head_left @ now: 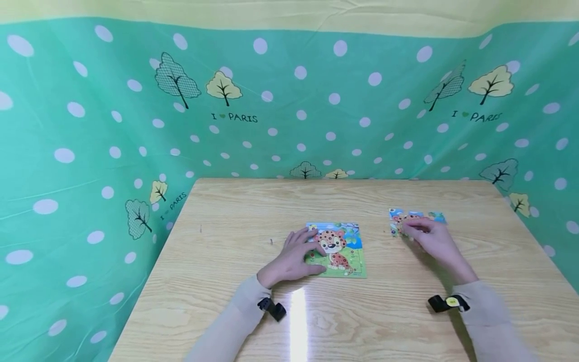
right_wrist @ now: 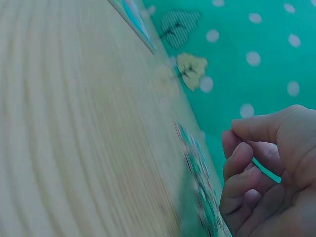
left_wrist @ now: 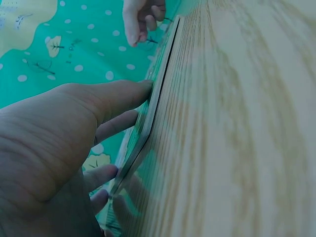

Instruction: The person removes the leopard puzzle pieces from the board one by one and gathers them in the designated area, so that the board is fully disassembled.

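Observation:
A square puzzle board with a spotted cub picture (head_left: 348, 251) lies flat on the table. My left hand (head_left: 294, 255) rests along its left side with fingers spread; in the left wrist view the left hand (left_wrist: 64, 143) touches the board's edge (left_wrist: 157, 98) with its thumb. To the right lies a second, smaller picture of puzzle pieces (head_left: 398, 219), partly covered by my right hand (head_left: 436, 244). Seen from the right wrist, that hand (right_wrist: 276, 173) hovers beside the pieces (right_wrist: 202, 182), fingers curled and thumb meeting the index finger, no piece visible between them.
The wooden table (head_left: 217, 301) has a small dark mark left of the board. A green dotted cloth (head_left: 289, 100) hangs behind the table and at both sides. Black straps with small devices sit on both sleeves.

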A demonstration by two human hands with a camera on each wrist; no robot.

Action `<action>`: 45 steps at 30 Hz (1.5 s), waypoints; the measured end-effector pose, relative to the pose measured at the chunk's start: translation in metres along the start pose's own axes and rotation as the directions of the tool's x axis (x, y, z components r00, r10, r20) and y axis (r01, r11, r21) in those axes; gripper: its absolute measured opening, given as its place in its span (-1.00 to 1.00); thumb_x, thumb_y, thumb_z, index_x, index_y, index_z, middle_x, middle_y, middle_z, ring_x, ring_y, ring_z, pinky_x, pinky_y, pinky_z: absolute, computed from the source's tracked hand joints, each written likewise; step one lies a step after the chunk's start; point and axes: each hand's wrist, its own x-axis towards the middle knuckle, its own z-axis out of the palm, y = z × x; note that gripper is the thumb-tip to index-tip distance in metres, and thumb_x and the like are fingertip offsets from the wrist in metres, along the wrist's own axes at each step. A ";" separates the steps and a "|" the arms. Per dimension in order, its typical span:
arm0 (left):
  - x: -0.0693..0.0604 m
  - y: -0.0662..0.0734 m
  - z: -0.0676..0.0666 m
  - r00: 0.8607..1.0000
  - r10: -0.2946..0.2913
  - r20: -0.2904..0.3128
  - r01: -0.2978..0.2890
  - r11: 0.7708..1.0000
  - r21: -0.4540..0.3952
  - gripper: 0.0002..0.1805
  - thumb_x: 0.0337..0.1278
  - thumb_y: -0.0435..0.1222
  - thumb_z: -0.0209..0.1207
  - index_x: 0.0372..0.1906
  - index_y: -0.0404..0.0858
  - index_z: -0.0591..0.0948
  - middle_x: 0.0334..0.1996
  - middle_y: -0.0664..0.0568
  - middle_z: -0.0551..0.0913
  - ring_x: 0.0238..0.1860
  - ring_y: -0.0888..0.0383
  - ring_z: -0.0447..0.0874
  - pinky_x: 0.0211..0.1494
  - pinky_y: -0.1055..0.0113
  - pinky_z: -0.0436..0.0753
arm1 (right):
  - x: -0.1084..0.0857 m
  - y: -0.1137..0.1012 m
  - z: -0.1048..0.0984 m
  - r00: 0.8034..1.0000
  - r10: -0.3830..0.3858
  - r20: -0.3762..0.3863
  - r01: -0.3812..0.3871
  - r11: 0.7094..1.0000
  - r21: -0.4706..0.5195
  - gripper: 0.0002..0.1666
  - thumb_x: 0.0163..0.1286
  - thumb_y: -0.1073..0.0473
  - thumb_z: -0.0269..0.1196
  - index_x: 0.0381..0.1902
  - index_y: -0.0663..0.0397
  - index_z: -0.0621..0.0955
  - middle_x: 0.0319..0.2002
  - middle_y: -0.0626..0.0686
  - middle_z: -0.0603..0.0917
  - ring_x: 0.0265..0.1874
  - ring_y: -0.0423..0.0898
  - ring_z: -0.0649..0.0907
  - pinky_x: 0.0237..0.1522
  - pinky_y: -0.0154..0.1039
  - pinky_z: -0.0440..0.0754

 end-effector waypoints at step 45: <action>0.003 -0.001 0.002 1.000 -0.022 0.004 0.022 0.999 0.022 -0.66 0.27 0.06 0.40 0.08 0.09 0.71 0.73 -0.06 0.12 0.76 -0.16 -0.15 0.75 -0.28 -0.31 | 0.009 -0.058 0.092 0.918 -0.130 0.374 0.137 0.991 0.008 -0.44 0.34 0.07 0.53 0.20 0.20 0.68 -0.49 -0.06 0.52 -0.52 -0.15 0.45 -0.49 -0.34 0.36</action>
